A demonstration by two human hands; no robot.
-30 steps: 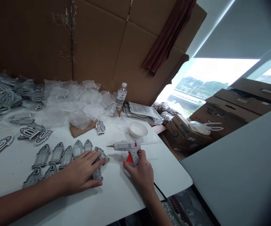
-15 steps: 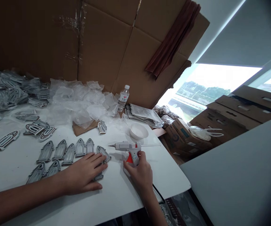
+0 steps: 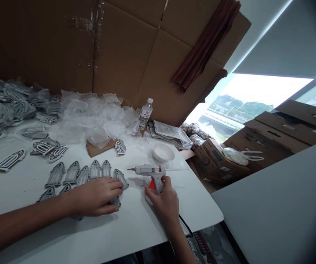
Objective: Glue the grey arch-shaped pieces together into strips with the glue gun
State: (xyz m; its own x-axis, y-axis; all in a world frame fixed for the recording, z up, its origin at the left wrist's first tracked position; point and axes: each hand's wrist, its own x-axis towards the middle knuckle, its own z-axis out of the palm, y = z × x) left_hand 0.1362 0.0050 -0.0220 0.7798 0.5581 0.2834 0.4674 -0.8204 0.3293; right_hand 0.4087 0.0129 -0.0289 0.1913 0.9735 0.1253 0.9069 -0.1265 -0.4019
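Note:
My left hand (image 3: 97, 197) lies palm down over small grey arched pieces shaped like windows. Its fingers are stretched out, and the fingertips rest at a tilted arched piece (image 3: 121, 178) and another partly covered arched piece (image 3: 116, 201). More of the grey arched pieces (image 3: 72, 172) lie in rows beside and beneath that forearm. With my right hand (image 3: 164, 196) I grip the handle of a grey glue gun (image 3: 148, 170) with a red trigger. Its nozzle points left, and a clear glue stick sticks out of its back. The palm side of each hand is hidden.
Crumpled plastic bags (image 3: 92, 117) and a pile of wrapped pieces (image 3: 12, 101) cover the back left. A water bottle (image 3: 146, 113), a white bowl (image 3: 163, 152) and flat wrapped packs (image 3: 171, 133) stand behind the gun. Cardboard boxes (image 3: 211, 156) sit past the table's right edge.
My left hand has shifted slightly up the table and its fingers lie closer together. My right hand and the glue gun have hardly moved. The view has shifted a little.

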